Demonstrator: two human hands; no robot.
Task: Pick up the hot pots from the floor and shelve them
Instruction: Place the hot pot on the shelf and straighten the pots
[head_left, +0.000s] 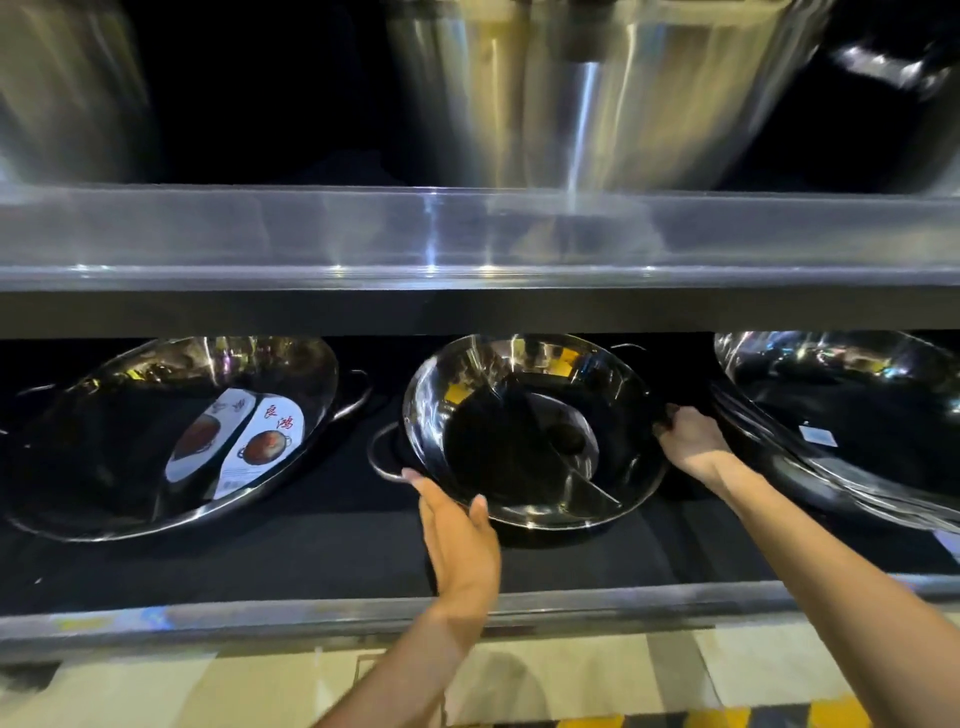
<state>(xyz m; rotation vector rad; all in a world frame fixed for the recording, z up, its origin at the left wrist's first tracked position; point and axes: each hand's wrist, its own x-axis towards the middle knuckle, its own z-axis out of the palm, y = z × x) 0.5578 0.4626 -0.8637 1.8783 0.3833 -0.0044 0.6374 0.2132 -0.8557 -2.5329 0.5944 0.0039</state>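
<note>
Cookware shop, labelled hot pots (171, 436) on display shelving (467, 249)

Shiny steel divided hot pot (524, 441) sits tilted on lower shelf (311, 551), loop handles both sides. Labelled hot pot (171, 441) left, stacked hot pots (841, 415) right.

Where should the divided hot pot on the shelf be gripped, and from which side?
By its side handles, from left and right. The divided hot pot leans tilted, its rim thin; the left handle juts free by the left hand, the right hand grips opposite.
</note>
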